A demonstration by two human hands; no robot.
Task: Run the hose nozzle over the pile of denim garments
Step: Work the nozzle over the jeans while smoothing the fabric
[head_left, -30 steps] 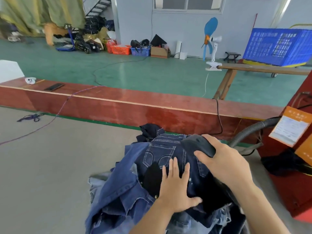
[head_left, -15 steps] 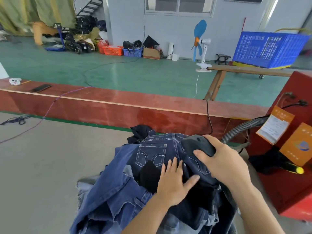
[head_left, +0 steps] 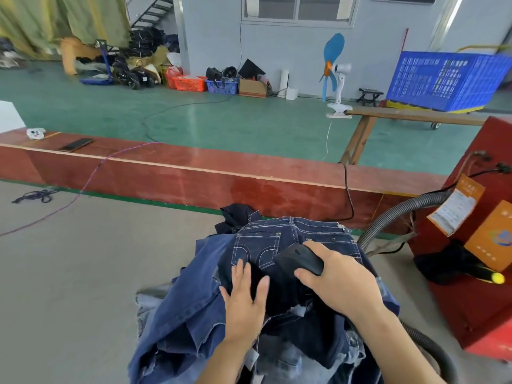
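Note:
A pile of denim garments lies on the grey surface in front of me, with dark stitched jeans on top. My right hand grips the black hose nozzle, which lies on the jeans near the back pockets. The grey ribbed hose curves from the red machine toward the pile, and another stretch passes under my right forearm. My left hand rests flat on the dark denim just left of the nozzle, fingers straight and spread.
A red machine with orange labels stands close on the right. A long red wooden barrier crosses behind the pile, with a phone on it. Cables trail over the grey surface at left. Beyond lie green floor, a fan and a blue crate.
The nozzle has slid left across the jeans toward the pockets. My left hand's fingers have spread and shifted slightly left on the denim.

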